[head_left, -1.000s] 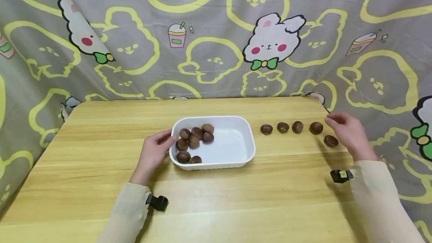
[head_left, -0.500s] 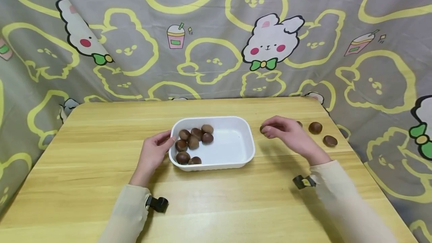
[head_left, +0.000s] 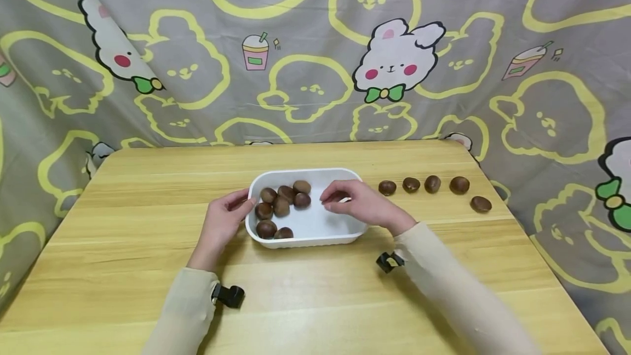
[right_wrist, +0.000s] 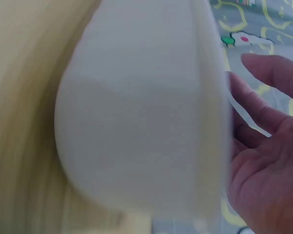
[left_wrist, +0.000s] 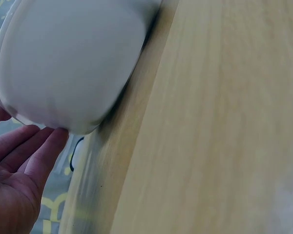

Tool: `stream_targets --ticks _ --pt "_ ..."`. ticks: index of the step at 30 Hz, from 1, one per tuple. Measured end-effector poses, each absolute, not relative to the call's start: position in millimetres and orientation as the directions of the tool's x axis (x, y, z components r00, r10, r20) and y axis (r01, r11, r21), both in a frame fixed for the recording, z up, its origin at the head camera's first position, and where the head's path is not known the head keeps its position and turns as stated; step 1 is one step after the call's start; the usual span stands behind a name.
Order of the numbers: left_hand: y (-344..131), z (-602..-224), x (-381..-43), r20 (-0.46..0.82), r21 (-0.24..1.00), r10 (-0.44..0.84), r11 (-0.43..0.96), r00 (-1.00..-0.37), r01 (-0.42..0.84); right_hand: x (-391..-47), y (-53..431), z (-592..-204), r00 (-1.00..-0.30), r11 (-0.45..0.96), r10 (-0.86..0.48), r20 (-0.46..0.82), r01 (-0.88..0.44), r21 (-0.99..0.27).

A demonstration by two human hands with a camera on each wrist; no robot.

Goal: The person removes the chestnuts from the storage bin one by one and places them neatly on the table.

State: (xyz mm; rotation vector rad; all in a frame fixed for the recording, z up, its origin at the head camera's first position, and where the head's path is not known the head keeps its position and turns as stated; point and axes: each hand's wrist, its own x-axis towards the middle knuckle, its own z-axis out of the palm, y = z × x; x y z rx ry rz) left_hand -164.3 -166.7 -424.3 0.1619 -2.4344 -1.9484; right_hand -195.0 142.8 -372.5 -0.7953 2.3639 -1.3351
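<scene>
A white plastic tray stands on the table, with several brown chestnuts gathered in its left part. My left hand holds the tray's left end, thumb over the rim; in the left wrist view its fingers touch the outer wall. Over the right half of the tray hovers my right hand. In the right wrist view, its thumb and fingers stand apart, and no object shows between them; the tray wall hides some fingertips. Right of the tray, several more chestnuts lie in a loose row.
The wooden table spreads out around the tray. A patterned grey curtain hangs behind the table and along both sides. Black wrist cameras are strapped to both sleeves.
My right hand has swept left, from beyond the far-right chestnuts, past the row, to over the tray. The left hand, the tray and the chestnuts look unmoved.
</scene>
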Motion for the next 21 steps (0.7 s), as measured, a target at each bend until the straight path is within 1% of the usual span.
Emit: stream_targets --ticks 5,9,15,21 --pt "-167 -423 -164 -0.054 0.977 -0.088 0.203 -0.995 -0.071 -196 116 -381 -0.707 0.36 -0.706 -0.021 -0.334 -0.871" --pt "-167 -423 -164 -0.06 0.978 -0.088 0.193 -0.994 -0.076 -196 99 -386 -0.665 0.343 -0.745 -0.055 -0.31 -0.887" --pt "-167 -423 -164 -0.07 0.976 -0.09 0.199 -0.993 -0.087 -198 79 -393 -0.647 0.383 -0.754 -0.114 -0.292 -0.876" --pt "-165 -424 -164 -0.074 0.981 -0.094 0.171 -0.993 -0.089 -196 71 -397 -0.652 0.465 -0.742 -0.16 -0.327 -0.823"
